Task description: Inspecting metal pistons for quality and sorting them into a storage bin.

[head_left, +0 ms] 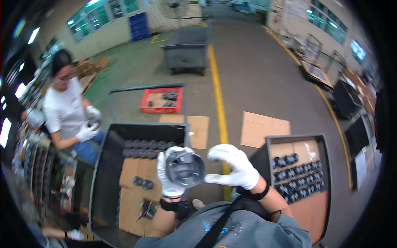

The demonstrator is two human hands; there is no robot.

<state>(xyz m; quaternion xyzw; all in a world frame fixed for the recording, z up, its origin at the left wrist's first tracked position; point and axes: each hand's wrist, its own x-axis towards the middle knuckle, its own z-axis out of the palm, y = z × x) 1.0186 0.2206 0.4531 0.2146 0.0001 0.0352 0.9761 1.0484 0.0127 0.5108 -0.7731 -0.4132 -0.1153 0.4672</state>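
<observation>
left hand [164,175] holds grey part [185,169]; shirt marks [206,225] unreadable.

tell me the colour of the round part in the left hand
The round part is dark grey, clearest in the head view.

Ahead of us a grey cart [185,57], a yellow floor line [217,84] beside it, a blue stack [139,28] against the wall [112,41], a lit screen [358,50] to our right, a white-shirted person [64,105] to our left
</observation>
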